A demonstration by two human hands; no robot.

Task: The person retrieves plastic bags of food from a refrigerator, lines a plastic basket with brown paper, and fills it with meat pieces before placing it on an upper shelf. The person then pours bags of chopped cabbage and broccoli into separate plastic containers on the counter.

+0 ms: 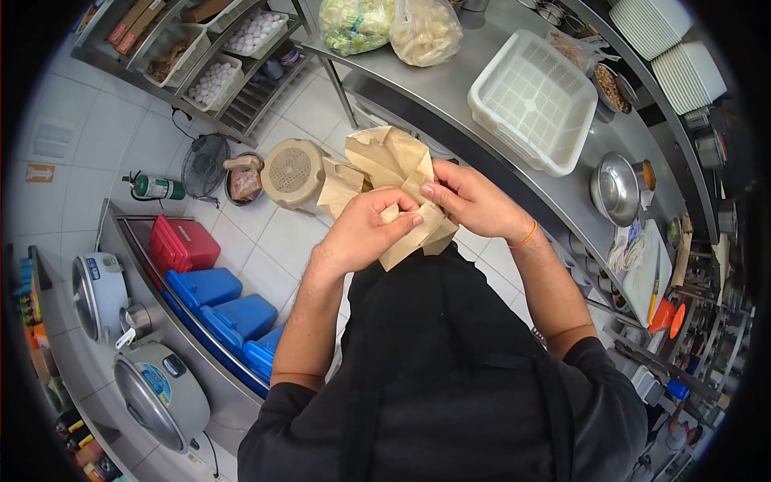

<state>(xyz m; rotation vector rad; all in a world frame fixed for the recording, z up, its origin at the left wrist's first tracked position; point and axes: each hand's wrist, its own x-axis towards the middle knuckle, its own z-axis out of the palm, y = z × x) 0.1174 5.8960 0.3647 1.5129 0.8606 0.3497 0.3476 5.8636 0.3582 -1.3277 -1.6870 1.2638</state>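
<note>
A creased brown paper bag (pixel 391 161) is held up in front of my black apron, its upper edges flaring outward. My left hand (pixel 368 229) is closed on the bag's near side, thumb and fingers pinching a fold. On the other side, my right hand (pixel 475 201) grips the bag's edge between thumb and curled fingers. An orange band circles my right wrist. What is inside the bag, if anything, cannot be made out.
A steel counter (pixel 438 80) carries a white plastic crate (pixel 482 104), bagged produce (pixel 353 28) and a metal bowl (pixel 617 193). A beige stool (pixel 293 173) stands on the floor ahead. To the left are blue bins (pixel 241 317), a red bin (pixel 183 243) and rice cookers (pixel 161 394).
</note>
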